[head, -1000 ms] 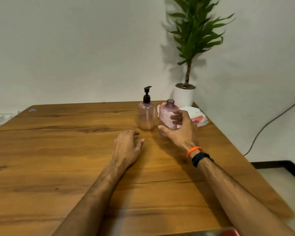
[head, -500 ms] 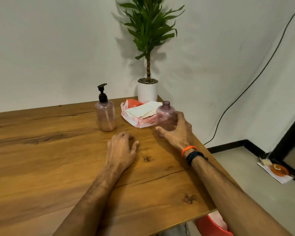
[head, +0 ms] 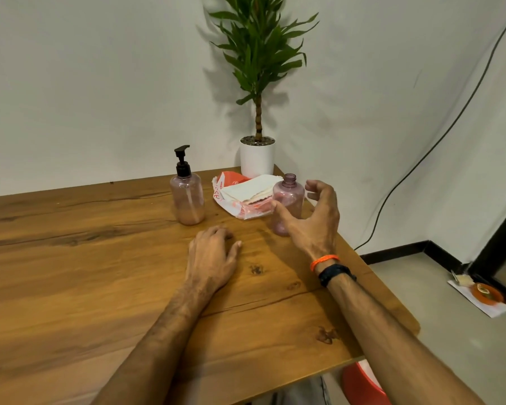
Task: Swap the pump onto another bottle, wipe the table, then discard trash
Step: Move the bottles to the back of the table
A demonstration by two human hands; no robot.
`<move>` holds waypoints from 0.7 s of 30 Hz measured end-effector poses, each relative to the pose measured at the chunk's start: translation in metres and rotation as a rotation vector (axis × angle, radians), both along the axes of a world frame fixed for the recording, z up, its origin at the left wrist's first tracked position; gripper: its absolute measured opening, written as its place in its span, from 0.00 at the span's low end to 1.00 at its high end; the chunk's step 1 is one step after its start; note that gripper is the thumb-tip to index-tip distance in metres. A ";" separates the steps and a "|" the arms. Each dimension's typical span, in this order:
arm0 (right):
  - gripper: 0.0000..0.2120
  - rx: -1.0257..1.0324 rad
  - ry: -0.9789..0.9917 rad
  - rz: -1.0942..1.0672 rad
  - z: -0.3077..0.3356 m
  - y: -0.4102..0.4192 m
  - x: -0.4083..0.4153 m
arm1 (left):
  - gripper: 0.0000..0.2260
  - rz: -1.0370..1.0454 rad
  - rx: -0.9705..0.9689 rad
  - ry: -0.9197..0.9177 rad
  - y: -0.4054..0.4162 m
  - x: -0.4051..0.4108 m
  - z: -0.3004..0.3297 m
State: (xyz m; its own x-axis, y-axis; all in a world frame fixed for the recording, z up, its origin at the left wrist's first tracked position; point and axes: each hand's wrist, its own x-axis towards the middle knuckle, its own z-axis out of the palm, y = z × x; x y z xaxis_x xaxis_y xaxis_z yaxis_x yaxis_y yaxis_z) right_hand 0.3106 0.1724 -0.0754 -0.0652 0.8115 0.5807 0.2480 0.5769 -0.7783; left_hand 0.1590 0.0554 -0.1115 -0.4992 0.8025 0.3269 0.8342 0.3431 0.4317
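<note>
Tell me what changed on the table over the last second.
The right hand let go of the open bottle: its fingers, wrapped round the bottle before, now stand spread beside it. The bottle had first been carried right, away from the pump bottle, and now stands in front of the wipes pack. The left hand stayed flat on the table; the pump is still on its bottle.

My bare forearms, no sleeves.
On my right wrist I wear an orange band [head: 324,261] and, just behind it, a black band [head: 335,274].
</note>
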 end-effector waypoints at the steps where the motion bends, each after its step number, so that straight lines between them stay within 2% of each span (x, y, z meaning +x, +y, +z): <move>1: 0.31 0.076 0.037 -0.025 0.005 -0.005 -0.001 | 0.16 -0.002 0.002 -0.002 -0.003 -0.001 0.000; 5: 0.20 0.259 0.040 0.036 0.018 -0.026 -0.012 | 0.18 0.018 -0.007 0.010 -0.018 -0.013 0.002; 10: 0.15 0.244 -0.081 0.207 0.019 -0.043 -0.050 | 0.17 0.113 0.022 -0.003 -0.044 -0.043 0.012; 15: 0.20 0.102 -0.246 0.329 0.013 -0.047 -0.100 | 0.21 0.210 0.017 -0.027 -0.076 -0.082 0.017; 21: 0.35 0.052 -0.321 0.351 0.016 -0.039 -0.149 | 0.20 0.242 -0.030 0.008 -0.095 -0.110 0.002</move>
